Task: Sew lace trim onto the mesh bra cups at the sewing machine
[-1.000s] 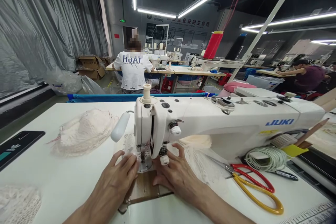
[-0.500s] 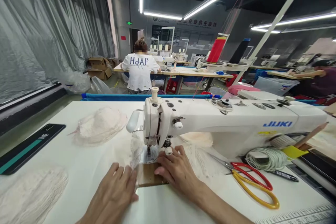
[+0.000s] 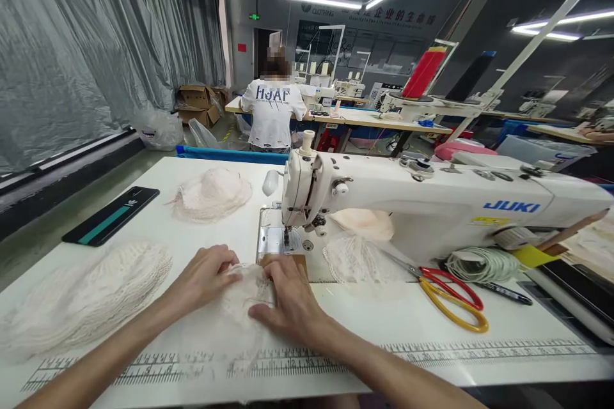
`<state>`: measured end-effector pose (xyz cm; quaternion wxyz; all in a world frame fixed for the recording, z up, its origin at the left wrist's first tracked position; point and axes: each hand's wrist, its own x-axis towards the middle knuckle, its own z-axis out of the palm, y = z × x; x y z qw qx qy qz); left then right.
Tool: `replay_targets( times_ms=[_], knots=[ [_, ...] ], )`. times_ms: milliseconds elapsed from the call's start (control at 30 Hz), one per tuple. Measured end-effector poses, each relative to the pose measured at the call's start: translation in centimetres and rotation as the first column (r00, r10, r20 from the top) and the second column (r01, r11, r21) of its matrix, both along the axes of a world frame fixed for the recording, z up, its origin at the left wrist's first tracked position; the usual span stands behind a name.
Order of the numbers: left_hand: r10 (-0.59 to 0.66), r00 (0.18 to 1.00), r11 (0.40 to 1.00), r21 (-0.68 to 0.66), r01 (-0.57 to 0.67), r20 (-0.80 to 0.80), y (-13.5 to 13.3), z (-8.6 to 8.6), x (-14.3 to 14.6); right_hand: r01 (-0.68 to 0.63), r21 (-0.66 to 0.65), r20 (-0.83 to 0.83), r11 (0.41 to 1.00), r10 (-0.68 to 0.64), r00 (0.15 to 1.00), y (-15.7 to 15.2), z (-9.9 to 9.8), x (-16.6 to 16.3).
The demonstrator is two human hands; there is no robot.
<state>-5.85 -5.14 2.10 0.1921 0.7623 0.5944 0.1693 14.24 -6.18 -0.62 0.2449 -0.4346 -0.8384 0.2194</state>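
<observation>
A thin white lace piece lies on the table in front of the sewing machine, between my two hands. My left hand pinches its left upper edge between thumb and fingers. On its right side, my right hand holds the lace with bent fingers, the thumb lying over it. The fingertips of the right hand rest near the brown plate in front of the needle, and part of the lace under them is hidden. The presser foot and the shiny needle plate are bare of cloth.
Left stand a large stack of lace pieces, a smaller pile and a black phone-like slab. Right lie another lace piece, scissors, a cord coil and a marker. A co-worker sits ahead.
Both hands have come back from the needle toward the table's front, bringing the lace out from the presser foot. The left hand now pinches its edge. The view has shifted too.
</observation>
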Motion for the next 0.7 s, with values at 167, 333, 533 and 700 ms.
replay_targets(
  times_ms=[167, 333, 533, 700],
  knots=[
    [-0.005, 0.97, 0.994, -0.108, 0.033, 0.244, -2.9, 2.4, -0.3, -0.016, -0.148, -0.096, 0.989, 0.002, 0.995, -0.3, 0.6, -0.3],
    [0.188, 0.845, 0.888, -0.455, 0.072, 0.5, -6.0, 4.8, -0.1, -0.238, -0.363, -0.237, 0.901, 0.157, 0.959, -1.8, 2.1, 0.1],
    [0.304, 0.719, 0.819, -0.557, 0.139, 0.625, -9.3, 4.9, 0.7, -0.374, -0.507, -0.33, 0.776, 0.226, 0.916, -5.6, 3.6, 2.2],
    [0.392, 0.604, 0.797, -0.584, 0.155, 0.694, -12.0, 3.5, 1.9, -0.373, -0.514, -0.262, 0.772, 0.272, 0.926, -8.2, 3.7, 4.8]
  ],
)
